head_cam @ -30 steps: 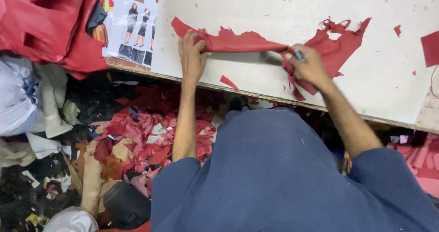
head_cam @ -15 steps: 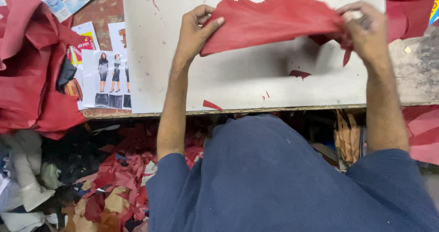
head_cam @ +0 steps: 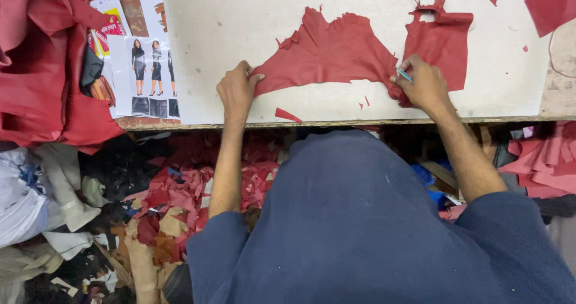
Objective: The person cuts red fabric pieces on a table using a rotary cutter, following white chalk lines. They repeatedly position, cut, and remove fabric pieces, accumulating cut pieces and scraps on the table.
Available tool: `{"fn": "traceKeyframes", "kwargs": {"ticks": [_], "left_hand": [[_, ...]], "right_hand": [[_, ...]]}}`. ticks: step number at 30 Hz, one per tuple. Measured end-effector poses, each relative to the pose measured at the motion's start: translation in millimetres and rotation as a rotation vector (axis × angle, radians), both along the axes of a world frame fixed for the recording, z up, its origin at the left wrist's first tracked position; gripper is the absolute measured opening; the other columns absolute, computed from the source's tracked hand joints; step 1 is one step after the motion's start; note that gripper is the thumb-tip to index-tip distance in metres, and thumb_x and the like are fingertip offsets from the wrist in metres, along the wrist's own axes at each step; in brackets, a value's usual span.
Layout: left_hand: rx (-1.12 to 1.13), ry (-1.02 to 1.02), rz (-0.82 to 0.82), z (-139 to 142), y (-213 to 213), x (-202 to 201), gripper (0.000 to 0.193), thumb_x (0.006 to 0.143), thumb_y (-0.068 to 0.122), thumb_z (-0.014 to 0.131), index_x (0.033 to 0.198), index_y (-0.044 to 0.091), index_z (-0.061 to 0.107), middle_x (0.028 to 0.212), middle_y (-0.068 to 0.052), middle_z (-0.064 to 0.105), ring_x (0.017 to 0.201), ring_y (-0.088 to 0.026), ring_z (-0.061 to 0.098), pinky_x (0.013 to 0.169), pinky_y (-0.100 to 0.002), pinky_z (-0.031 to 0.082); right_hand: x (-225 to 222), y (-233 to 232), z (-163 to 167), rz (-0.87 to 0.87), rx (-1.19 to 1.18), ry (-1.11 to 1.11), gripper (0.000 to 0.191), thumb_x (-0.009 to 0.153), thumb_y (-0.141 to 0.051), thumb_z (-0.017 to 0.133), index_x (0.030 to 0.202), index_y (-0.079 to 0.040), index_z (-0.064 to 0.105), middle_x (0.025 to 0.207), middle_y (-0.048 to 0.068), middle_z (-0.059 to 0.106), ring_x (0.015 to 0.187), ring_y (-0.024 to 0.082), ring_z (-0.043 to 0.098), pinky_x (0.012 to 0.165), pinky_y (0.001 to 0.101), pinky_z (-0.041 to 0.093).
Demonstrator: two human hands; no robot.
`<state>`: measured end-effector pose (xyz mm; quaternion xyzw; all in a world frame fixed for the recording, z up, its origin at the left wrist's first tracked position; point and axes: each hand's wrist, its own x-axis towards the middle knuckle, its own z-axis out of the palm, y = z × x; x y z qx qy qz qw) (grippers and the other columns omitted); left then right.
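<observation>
— Left hand (head_cam: 236, 91)?
— Grip pinching the near corner of the red leather piece (head_cam: 336, 55), which lies flat on the table (head_cam: 240, 16).
— Right hand (head_cam: 425, 85)?
— Fingers curled tight around a blue pen (head_cam: 404, 75), pressing the leather's narrow middle.

Red leather piece (head_cam: 336, 55) lowered flat onto white board (head_cam: 240, 16) (earlier lifted); both hands now pinning it.
</observation>
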<state>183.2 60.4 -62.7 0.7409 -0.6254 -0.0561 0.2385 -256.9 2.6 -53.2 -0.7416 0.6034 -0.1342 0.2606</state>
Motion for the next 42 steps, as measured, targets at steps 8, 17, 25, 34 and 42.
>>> {"fn": "traceKeyframes", "kwargs": {"ticks": [8,17,25,34,42], "left_hand": [[0.149,-0.457,0.273,-2.4,-0.9,-12.7,0.064,0.084,0.035,0.083,0.133,0.002,0.058,0.131,-0.02,0.063,0.121,-0.031,0.06,0.1,-0.051,0.044],[0.271,-0.172,-0.498,-16.7,-2.6,-192.6,0.125,0.083,0.09,0.045,0.162,-0.002,0.015,0.172,-0.02,0.01,0.161,-0.03,0.007,0.129,-0.054,0.001],[0.193,-0.033,-0.794,-19.4,-13.9,-268.2,0.125,0.083,0.088,0.051,0.16,-0.005,0.017,0.17,-0.022,0.014,0.16,-0.032,0.011,0.131,-0.048,0.008],[0.182,0.029,-0.285,-30.2,0.6,-169.5,0.084,0.102,0.047,0.055,0.164,0.003,0.019,0.173,-0.015,0.012,0.162,-0.027,0.009,0.131,-0.05,0.007],[0.077,-0.087,-0.255,-42.4,-8.8,-200.4,0.078,0.105,0.041,0.052,0.161,-0.003,0.021,0.171,-0.019,0.017,0.16,-0.029,0.014,0.13,-0.051,0.01]], "right_hand": [[-6.9,10.5,10.1,-0.098,-0.019,0.046,0.024,0.103,-0.028,0.075,0.107,-0.007,0.065,0.08,0.013,0.073,0.078,0.034,0.072,0.072,0.0502,0.052],[12.4,39.8,18.2,0.015,-0.108,-0.082,0.044,0.087,-0.021,0.076,0.124,-0.003,0.059,0.088,0.019,0.07,0.075,0.038,0.071,0.066,0.0479,0.055],[-32.2,14.6,43.9,-0.044,-0.112,0.171,0.033,0.094,-0.021,0.077,0.121,-0.004,0.068,0.097,0.022,0.069,0.089,0.042,0.068,0.075,0.051,0.053],[-21.2,-16.2,32.9,0.111,-0.305,0.017,0.012,0.104,-0.016,0.075,0.109,-0.005,0.073,0.107,0.017,0.068,0.102,0.038,0.066,0.087,0.0495,0.052],[23.2,-24.6,-0.3,0.021,-0.1,0.133,0.029,0.099,-0.025,0.075,0.104,0.0,0.061,0.105,0.021,0.066,0.097,0.044,0.065,0.075,0.0569,0.048]]}}
